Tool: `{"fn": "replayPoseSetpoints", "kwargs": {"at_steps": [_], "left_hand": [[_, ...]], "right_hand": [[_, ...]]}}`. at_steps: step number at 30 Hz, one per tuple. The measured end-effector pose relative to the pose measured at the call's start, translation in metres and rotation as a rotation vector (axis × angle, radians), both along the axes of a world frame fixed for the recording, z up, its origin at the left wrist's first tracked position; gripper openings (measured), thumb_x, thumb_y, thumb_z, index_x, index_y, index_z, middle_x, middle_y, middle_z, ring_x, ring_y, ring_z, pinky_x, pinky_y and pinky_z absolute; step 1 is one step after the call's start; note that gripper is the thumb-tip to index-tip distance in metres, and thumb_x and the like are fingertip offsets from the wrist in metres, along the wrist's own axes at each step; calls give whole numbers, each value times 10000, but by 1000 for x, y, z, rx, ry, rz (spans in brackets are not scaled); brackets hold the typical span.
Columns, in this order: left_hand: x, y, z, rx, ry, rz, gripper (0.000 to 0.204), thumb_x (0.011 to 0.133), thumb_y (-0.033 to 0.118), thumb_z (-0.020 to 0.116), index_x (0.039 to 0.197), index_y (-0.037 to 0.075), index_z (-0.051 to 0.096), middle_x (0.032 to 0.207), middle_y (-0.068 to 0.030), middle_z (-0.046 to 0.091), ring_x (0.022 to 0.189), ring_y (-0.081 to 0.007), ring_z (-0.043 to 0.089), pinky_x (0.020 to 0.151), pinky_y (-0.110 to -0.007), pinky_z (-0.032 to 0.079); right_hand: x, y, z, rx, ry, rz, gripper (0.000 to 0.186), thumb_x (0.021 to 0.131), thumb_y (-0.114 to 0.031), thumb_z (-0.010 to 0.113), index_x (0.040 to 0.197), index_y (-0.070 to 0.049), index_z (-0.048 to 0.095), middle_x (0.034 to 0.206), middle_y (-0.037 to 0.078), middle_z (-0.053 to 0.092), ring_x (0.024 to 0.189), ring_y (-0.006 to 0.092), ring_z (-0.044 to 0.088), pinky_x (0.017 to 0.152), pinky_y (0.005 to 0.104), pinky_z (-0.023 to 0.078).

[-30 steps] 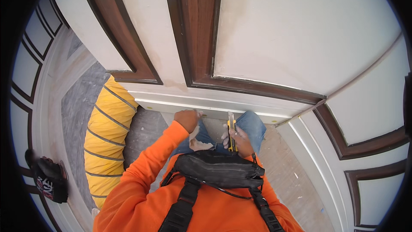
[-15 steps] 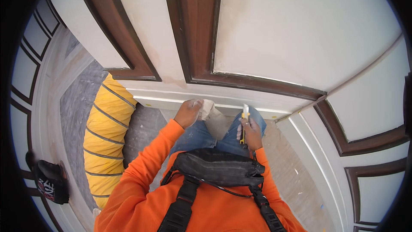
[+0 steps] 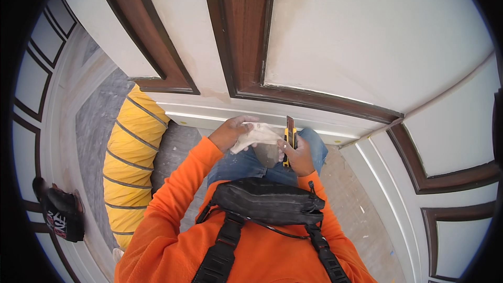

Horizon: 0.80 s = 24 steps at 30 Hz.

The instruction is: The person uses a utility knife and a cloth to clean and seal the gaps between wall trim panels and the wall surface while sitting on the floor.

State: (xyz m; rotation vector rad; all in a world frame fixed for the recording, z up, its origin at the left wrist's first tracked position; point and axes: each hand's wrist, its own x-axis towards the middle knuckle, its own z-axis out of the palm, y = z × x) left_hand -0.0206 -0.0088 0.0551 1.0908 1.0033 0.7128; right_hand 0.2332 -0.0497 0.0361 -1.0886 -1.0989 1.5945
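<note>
My left hand (image 3: 229, 133) is closed on one side of a pale, dusty folded sheet (image 3: 261, 134); whether it is cloth or paper I cannot tell. A yellow and black utility knife (image 3: 290, 135) stands upright in my right hand (image 3: 299, 158), its blade pointing away from me. The fingertips of that hand also meet the sheet's right edge, so the sheet spans both hands. Both hands are above my jeans-clad knees (image 3: 313, 149), close in front of the white baseboard (image 3: 209, 119).
Ahead rises a white wall panel (image 3: 367, 36) with dark brown wood trim (image 3: 243, 31). To my left a fat yellow ribbed duct (image 3: 128, 162) lies on the grey floor (image 3: 94, 126). Another person (image 3: 64, 212) in dark clothing is at the far left. Another panelled wall (image 3: 445, 141) runs along the right.
My right hand has moved left with the knife, up to the sheet. The sheet is now stretched sideways between both hands. The knife's blade has turned and looks darker.
</note>
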Motion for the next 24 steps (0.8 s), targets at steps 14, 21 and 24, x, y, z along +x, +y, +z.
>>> {"fn": "replayPoseSetpoints", "kwargs": {"at_steps": [14, 21, 24], "left_hand": [[29, -18, -1, 752, 556, -170, 280, 954, 233, 666, 1143, 27, 661, 1074, -188, 710, 996, -373, 679, 885, -440, 526], [30, -9, -8, 481, 269, 203, 249, 1018, 238, 566, 1027, -3, 628, 876, -79, 627, 789, -150, 566, 752, -315, 496], [22, -5, -16, 440, 249, 220, 303, 993, 256, 541, 1046, -28, 630, 983, -205, 675, 884, -296, 645, 828, -386, 501]], "right_hand": [[1, 10, 7, -20, -103, -5, 213, 954, -183, 725, 1003, -1, 626, 734, 37, 614, 561, 106, 582, 534, 252, 481], [-10, 6, -13, 5, -130, 53, 247, 915, -142, 762, 1044, -14, 595, 765, 9, 607, 573, 96, 583, 539, 251, 487], [-12, 9, -5, -20, -3, 59, 228, 920, -143, 753, 1022, -16, 594, 758, 13, 602, 570, 102, 585, 535, 256, 487]]}}
